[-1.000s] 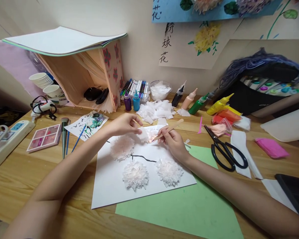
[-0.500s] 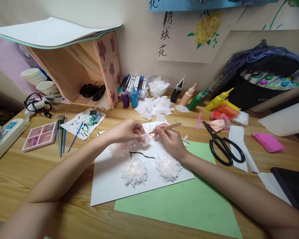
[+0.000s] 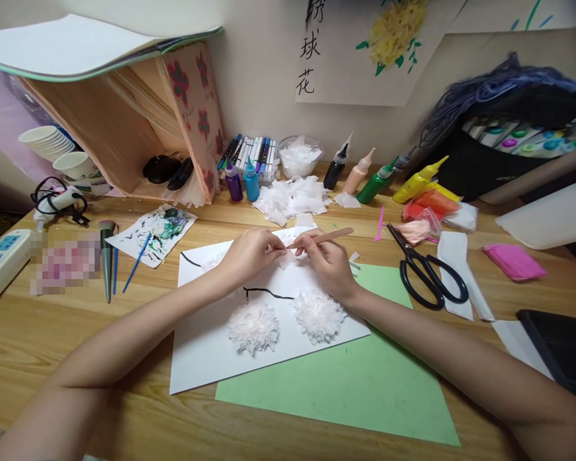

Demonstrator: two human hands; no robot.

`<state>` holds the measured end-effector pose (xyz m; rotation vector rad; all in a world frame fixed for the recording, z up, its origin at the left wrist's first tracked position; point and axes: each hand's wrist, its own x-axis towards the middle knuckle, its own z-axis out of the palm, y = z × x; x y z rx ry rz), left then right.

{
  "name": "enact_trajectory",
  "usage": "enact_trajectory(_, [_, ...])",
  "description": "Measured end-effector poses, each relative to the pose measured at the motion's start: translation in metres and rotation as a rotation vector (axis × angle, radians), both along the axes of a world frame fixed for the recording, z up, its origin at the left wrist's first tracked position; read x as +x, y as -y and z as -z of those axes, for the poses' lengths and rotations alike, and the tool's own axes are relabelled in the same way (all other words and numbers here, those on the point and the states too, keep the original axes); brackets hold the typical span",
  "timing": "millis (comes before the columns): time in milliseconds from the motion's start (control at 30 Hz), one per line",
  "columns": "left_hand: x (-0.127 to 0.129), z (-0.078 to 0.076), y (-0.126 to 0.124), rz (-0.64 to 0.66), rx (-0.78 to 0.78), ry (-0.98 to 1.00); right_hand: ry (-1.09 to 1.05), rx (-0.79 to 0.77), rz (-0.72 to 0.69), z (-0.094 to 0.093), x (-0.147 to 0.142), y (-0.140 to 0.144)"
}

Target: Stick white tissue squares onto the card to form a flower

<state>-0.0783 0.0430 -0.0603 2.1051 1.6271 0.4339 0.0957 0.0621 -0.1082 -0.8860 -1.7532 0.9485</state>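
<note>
A white sheet [image 3: 206,346] lies on the wooden table with a black drawn stem and two fluffy white tissue flowers [image 3: 253,326] [image 3: 318,314] stuck on it. My left hand [image 3: 247,255] pinches a small white tissue piece [image 3: 285,258] over the sheet's far edge. My right hand [image 3: 329,261] grips a thin wooden stick [image 3: 325,237] whose tip meets that tissue piece. A third flower is mostly hidden under my left hand.
A green paper [image 3: 345,384] lies under the sheet. Black scissors [image 3: 425,272] and pink paper [image 3: 513,261] lie to the right. Paint bottles [image 3: 379,182], markers [image 3: 252,153], a bowl of tissue [image 3: 297,157] and loose tissue squares [image 3: 292,202] line the back. Brushes [image 3: 108,259] lie left.
My hands have come together, wrapping the tissue piece around the stick's tip. The view tilted down and the hands now cover the upper left flower.
</note>
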Motion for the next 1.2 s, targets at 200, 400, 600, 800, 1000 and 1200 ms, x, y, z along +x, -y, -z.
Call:
enact_trajectory(200, [-0.002, 0.004, -0.001, 0.007, 0.068, -0.023, 0.034, 0.265, 0.029, -0.003, 0.005, 0.004])
enact_trajectory(400, [-0.001, 0.000, -0.001, -0.016, 0.064, -0.048, 0.189, 0.283, -0.104, -0.003, 0.002, 0.001])
enact_trajectory(600, [-0.003, -0.002, -0.002, -0.074, 0.101, -0.080, 0.209, 0.268, -0.113, -0.002, 0.001, -0.001])
enact_trajectory(800, [-0.024, 0.005, -0.013, -0.150, 0.012, -0.244, 0.201, 0.241, -0.097, 0.001, -0.001, -0.002])
enact_trajectory(1000, [-0.034, 0.015, -0.022, -0.129, -0.043, -0.167, 0.255, 0.254, -0.110, 0.001, -0.005, -0.007])
enact_trajectory(1200, [-0.037, 0.019, -0.029, -0.117, -0.083, -0.125, 0.308, 0.258, -0.211, -0.005, -0.009, -0.016])
